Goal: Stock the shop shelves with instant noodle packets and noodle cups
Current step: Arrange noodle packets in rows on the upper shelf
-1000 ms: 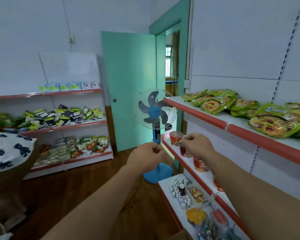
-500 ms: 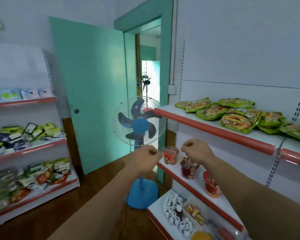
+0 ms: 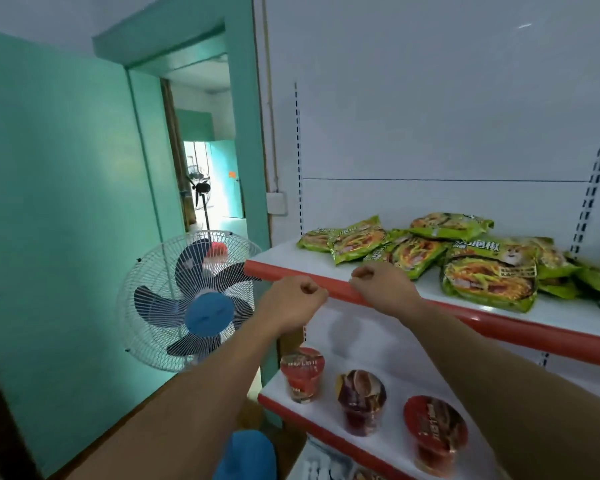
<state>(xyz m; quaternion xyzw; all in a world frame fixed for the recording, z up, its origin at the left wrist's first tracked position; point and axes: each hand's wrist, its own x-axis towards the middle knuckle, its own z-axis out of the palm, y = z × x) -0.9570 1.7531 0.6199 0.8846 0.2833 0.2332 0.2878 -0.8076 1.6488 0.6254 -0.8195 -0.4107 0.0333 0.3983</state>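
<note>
Several green instant noodle packets (image 3: 489,271) lie in a loose pile on the upper white shelf (image 3: 565,320) with a red front edge. Three noodle cups stand on the shelf below: a red one (image 3: 302,374), a dark purple one (image 3: 361,400) and another red one (image 3: 435,431). My left hand (image 3: 291,303) is a closed fist in front of the upper shelf's red edge, holding nothing. My right hand (image 3: 383,287) is also curled shut, at the shelf's front edge just before the nearest packets, with nothing visible in it.
A white standing fan (image 3: 187,299) with a blue hub and blue base (image 3: 246,455) stands left of the shelf unit. Behind it are a teal door (image 3: 63,209) and an open doorway (image 3: 205,161). More small goods lie on the lowest shelf (image 3: 312,469).
The view has swung right and closer to the shelf unit. Both fists have risen from the cup shelf level to the upper shelf's red edge.
</note>
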